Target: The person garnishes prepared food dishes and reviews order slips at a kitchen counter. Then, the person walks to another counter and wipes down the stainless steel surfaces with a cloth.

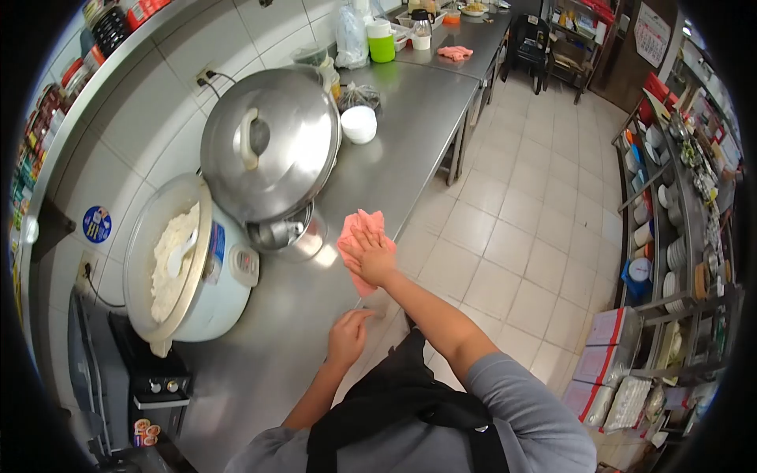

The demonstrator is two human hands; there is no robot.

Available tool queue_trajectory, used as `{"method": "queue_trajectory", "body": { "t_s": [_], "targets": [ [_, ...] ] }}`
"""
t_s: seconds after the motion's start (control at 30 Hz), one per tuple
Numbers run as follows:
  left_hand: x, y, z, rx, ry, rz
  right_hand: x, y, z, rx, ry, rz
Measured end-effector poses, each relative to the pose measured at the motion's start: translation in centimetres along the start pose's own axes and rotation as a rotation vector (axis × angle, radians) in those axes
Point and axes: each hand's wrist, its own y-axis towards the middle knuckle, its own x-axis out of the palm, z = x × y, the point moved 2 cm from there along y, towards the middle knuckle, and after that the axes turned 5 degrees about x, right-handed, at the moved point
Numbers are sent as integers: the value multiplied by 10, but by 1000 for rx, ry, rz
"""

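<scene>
My right hand point(372, 256) lies flat with its fingers spread on a pink cloth point(364, 221), pressing it on the steel counter point(402, 150) near the front edge. To the left and nearer my body, my left hand point(348, 335) is held with curled fingers by the counter edge; whether anything is in it is hidden. A steel container point(309, 240) stands just left of the cloth. Beyond it is a large pot with a domed metal lid point(292, 142).
An open rice cooker point(233, 292) with white rice stands at the left. A black oven point(158, 386) is below it. White bowls point(359, 124), a green-and-white jug point(381, 43) and another pink cloth point(455, 53) sit farther along. Shelves point(670, 181) line the right.
</scene>
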Motion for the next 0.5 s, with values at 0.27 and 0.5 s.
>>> {"method": "queue_trajectory", "body": {
  "t_s": [0.27,0.5],
  "targets": [
    [59,181,-43,7,11,90,-37,100,147,72,-91,38],
    [97,336,-113,-508,-563,347,-67,184,269,219,-125,76]
  ]
}}
